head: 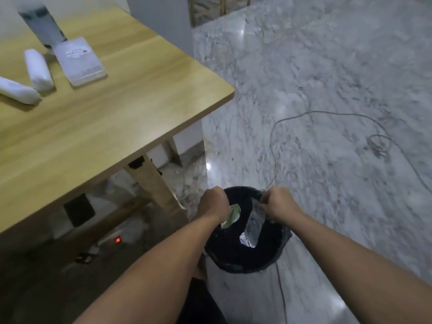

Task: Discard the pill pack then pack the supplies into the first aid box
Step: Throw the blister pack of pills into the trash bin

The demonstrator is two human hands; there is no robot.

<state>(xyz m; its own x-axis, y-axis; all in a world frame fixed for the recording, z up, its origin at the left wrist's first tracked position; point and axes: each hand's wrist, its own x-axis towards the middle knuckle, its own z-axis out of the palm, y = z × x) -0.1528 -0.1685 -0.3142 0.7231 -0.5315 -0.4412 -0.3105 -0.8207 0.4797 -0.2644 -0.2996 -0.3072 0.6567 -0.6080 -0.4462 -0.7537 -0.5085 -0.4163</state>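
Note:
Both my hands hang over a bin lined with a black bag (245, 256) on the floor. My left hand (214, 203) is closed on a green and white piece of pill pack (231, 216). My right hand (279, 203) is closed on a silver foil pill pack piece (253, 226) that dangles into the bin. On the wooden table (112, 118) at the upper left lie a clear first aid box (79, 60) with its lid shut and two white wrapped rolls (38, 70) (17, 91).
A grey upright object (41, 22) stands at the table's back. A thin cable (327, 113) loops across the marble floor on the right. Under the table sit a power strip with a red light (117, 240) and dark clutter.

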